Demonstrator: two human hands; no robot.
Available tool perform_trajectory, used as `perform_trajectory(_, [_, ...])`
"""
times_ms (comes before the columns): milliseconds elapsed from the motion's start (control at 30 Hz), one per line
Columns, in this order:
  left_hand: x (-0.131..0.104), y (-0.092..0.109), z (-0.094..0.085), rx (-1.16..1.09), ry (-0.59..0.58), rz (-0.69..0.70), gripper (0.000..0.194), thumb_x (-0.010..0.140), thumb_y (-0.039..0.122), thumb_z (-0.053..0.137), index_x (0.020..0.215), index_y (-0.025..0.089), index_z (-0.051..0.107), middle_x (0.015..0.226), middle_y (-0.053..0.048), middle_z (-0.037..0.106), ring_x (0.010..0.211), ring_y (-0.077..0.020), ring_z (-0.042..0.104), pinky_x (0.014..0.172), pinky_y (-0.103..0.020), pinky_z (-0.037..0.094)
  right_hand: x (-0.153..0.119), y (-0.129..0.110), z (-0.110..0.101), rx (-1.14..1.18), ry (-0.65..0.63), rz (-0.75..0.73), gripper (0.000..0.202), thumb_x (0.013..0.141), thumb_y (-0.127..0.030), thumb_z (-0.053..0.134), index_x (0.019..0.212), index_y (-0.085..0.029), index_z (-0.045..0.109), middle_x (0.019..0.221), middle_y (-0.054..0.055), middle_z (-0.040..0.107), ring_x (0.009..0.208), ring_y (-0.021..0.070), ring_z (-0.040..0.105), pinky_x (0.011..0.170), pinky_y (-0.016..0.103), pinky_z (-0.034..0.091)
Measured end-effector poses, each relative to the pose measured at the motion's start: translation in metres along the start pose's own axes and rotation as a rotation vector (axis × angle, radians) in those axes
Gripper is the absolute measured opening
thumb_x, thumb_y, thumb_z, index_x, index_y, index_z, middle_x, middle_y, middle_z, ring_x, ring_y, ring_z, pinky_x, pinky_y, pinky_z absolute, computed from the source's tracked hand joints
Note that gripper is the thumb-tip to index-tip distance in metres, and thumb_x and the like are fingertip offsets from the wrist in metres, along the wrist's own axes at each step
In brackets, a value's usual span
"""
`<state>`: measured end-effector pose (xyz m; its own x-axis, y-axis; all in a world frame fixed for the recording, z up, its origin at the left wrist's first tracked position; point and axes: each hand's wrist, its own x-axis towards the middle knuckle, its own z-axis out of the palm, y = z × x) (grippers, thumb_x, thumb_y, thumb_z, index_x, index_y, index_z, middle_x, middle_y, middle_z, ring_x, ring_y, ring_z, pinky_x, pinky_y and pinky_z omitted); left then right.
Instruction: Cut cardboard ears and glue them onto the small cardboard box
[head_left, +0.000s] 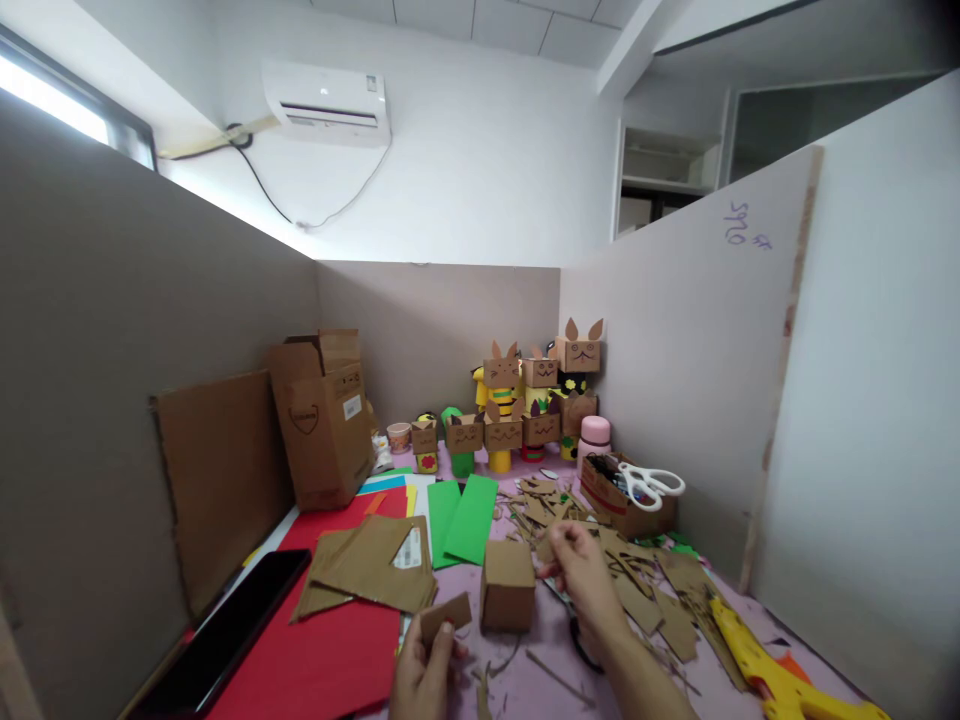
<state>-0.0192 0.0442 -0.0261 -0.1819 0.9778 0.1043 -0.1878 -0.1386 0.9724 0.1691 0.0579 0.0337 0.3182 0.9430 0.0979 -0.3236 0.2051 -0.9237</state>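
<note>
My left hand pinches a small flat piece of cardboard between thumb and fingers, low in the middle of the view. Just to the right of that piece, a small closed cardboard box stands on the table, touched by neither hand. My right hand is on the box's other side, its fingertips closed on what looks like a small cardboard scrap, partly hidden by the fingers. Below the right wrist lies a pair of scissors with a black handle, mostly covered by the arm.
Cardboard scraps litter the right side, near a yellow glue gun. Green sheets, brown envelopes, red paper and a black tablet-like device lie left. Cardboard animal figures and an open box with white-handled scissors stand behind.
</note>
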Motion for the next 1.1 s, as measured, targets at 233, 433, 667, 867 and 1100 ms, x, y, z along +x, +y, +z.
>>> perform_trajectory(233, [0.001,0.007,-0.002,0.073,-0.031,0.044,0.043,0.064,0.05,0.07,0.089,0.018,0.056,0.055,0.002,0.062,0.052,-0.0154,0.055,0.049,-0.023,0.042,0.0,-0.008,-0.008,-0.028,0.001,-0.091,0.04,0.061,-0.053,0.073,0.072,-0.02,0.053,0.05,-0.008,0.055,0.031,0.0068,0.044,0.031,0.016,0.023])
perform_trajectory(433, [0.018,0.06,0.016,0.326,-0.234,0.281,0.029,0.076,0.043,0.059,0.092,0.019,0.062,0.074,-0.004,0.069,0.067,-0.0214,0.062,0.059,-0.027,0.046,-0.004,-0.005,0.003,-0.083,-0.14,-0.146,0.037,0.065,-0.05,0.074,0.074,-0.016,0.061,0.057,-0.005,0.058,0.043,0.0086,0.053,0.037,0.017,0.03])
perform_trajectory(667, [0.036,0.066,0.032,0.465,-0.391,0.392,0.032,0.081,0.034,0.054,0.108,0.02,0.063,0.095,-0.009,0.071,0.086,-0.026,0.064,0.077,-0.033,0.047,-0.008,0.0,-0.001,-0.12,-0.203,-0.166,0.033,0.069,-0.045,0.071,0.082,-0.017,0.061,0.063,-0.002,0.061,0.052,0.0128,0.057,0.045,0.021,0.036])
perform_trajectory(867, [0.031,0.056,0.034,0.443,-0.394,0.393,0.034,0.08,0.03,0.054,0.112,0.022,0.063,0.105,-0.01,0.071,0.093,-0.0262,0.064,0.08,-0.033,0.047,-0.011,0.001,0.0,-0.178,-0.252,-0.181,0.022,0.073,-0.036,0.067,0.082,-0.017,0.063,0.063,-0.002,0.06,0.053,0.013,0.053,0.046,0.021,0.036])
perform_trajectory(1100, [0.029,0.055,0.035,0.425,-0.403,0.377,0.04,0.078,0.028,0.056,0.118,0.023,0.062,0.119,-0.011,0.066,0.105,-0.0282,0.06,0.092,-0.038,0.043,-0.013,0.007,-0.001,-0.27,-0.257,-0.211,0.017,0.07,-0.023,0.063,0.086,-0.017,0.064,0.068,0.0,0.062,0.06,0.0159,0.055,0.053,0.024,0.041])
